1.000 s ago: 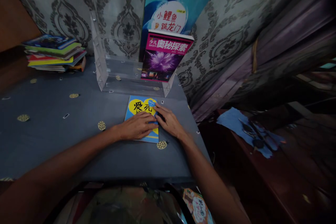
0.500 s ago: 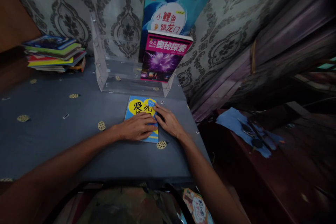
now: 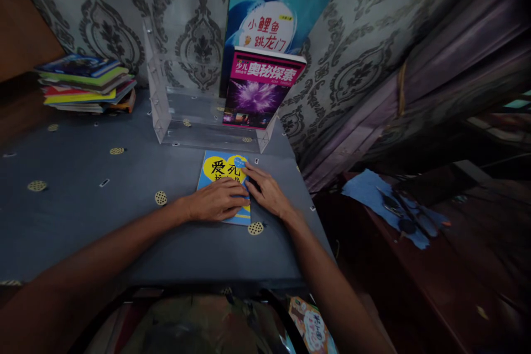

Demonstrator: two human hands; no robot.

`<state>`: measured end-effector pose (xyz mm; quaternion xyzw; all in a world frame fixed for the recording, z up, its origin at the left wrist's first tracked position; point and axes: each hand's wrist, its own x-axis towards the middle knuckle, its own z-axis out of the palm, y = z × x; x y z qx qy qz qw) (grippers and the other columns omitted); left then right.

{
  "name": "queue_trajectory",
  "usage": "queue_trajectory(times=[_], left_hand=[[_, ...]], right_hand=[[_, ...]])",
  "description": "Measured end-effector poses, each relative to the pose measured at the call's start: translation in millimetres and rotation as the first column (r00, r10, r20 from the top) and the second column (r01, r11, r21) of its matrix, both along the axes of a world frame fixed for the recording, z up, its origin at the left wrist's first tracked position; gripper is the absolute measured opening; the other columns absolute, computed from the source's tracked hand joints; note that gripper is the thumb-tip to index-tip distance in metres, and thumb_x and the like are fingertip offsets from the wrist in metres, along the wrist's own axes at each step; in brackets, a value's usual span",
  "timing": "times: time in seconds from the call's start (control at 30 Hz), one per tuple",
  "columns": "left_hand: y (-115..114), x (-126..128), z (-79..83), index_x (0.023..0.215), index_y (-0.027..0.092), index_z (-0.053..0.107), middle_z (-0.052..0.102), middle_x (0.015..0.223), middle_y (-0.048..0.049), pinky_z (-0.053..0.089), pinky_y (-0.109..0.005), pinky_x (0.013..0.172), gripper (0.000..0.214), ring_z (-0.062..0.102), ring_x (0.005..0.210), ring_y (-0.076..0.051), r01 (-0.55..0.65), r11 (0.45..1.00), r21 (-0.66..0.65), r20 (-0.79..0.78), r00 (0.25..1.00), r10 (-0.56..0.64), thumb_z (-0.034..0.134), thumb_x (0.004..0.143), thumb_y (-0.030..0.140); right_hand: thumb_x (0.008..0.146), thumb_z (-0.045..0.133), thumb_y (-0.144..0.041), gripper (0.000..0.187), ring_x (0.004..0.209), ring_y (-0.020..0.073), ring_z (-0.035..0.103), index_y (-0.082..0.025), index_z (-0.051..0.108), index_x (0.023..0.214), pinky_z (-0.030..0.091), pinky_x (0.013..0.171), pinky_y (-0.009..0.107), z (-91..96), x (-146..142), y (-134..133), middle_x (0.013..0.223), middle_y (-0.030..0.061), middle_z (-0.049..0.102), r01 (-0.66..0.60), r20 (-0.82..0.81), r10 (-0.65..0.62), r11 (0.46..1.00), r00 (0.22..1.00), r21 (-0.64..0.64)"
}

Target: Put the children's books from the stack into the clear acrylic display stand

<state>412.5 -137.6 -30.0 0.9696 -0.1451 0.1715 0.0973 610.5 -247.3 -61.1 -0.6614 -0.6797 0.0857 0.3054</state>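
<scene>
A blue book with a yellow heart on its cover [image 3: 213, 171] lies closed on the table. Across its lower half rests my left hand [image 3: 219, 199], palm down with fingers stretched out, covering part of the cover. My right hand [image 3: 267, 193] is at the book's right edge. Its fingers are extended and apart, with the fingertips touching the cover near the upper right corner. Neither hand grips or lifts the book.
Behind the book stands a clear acrylic rack [image 3: 161, 113] holding a purple book [image 3: 257, 94] and a larger teal book [image 3: 274, 5]. A stack of books [image 3: 87, 83] sits at the back left. Below the table's front edge is another book [image 3: 311, 323]. A blue cloth [image 3: 365, 191] lies at right.
</scene>
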Motion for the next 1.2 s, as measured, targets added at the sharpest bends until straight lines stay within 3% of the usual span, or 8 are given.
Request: queue_trajectory(times=[0.57, 0.8, 1.0, 1.2], left_hand=[[0.9, 0.7, -2.3, 0.118, 0.020, 0.065, 0.069, 0.116, -0.0075, 0.045, -0.039, 0.102, 0.026, 0.058, 0.112, -0.022, -0.019, 1.000, 0.011, -0.008, 1.000, 0.019, 0.048, 0.098, 0.019], [1.1, 0.9, -5.8, 0.118, 0.017, 0.065, 0.069, 0.119, -0.0084, 0.045, -0.041, 0.103, 0.026, 0.058, 0.113, -0.024, -0.012, 1.000, 0.009, 0.016, 1.000, 0.012, 0.047, 0.099, 0.019], [0.4, -0.2, -2.5, 0.117, 0.018, 0.065, 0.068, 0.120, -0.0091, 0.045, -0.041, 0.104, 0.026, 0.058, 0.113, -0.023, -0.013, 0.999, -0.032, -0.002, 1.000, 0.013, 0.047, 0.099, 0.022], [1.6, -0.5, -2.1, 0.120, 0.022, 0.065, 0.067, 0.121, -0.0083, 0.043, -0.041, 0.104, 0.028, 0.058, 0.114, -0.023, -0.005, 1.000, -0.019, -0.016, 1.000, 0.004, 0.050, 0.098, 0.025]], right_hand=[[0.096, 0.049, -0.030, 0.045, 0.139, 0.0275, 0.050, -0.017, 0.059, 0.138, 0.041, 0.116, 0.051, -2.2, 0.4, 0.8, 0.151, 0.0141, 0.050, 0.002, 0.005, -0.002, 1.000, 1.000, -0.007], [0.096, 0.050, -0.033, 0.045, 0.139, 0.0272, 0.049, -0.021, 0.058, 0.139, 0.041, 0.116, 0.052, -2.1, 0.2, 0.4, 0.151, 0.0116, 0.050, 0.005, 0.008, -0.005, 1.000, 1.000, -0.007], [0.096, 0.049, -0.032, 0.046, 0.139, 0.0282, 0.049, -0.014, 0.059, 0.138, 0.040, 0.116, 0.051, 0.0, -1.3, 0.5, 0.150, 0.0167, 0.051, 0.002, 0.023, -0.002, 1.000, 1.000, -0.020], [0.096, 0.049, -0.032, 0.045, 0.140, 0.0268, 0.048, -0.019, 0.058, 0.139, 0.040, 0.117, 0.051, -0.6, -0.3, 0.1, 0.151, 0.0135, 0.050, 0.001, 0.017, -0.001, 1.000, 1.000, -0.009]])
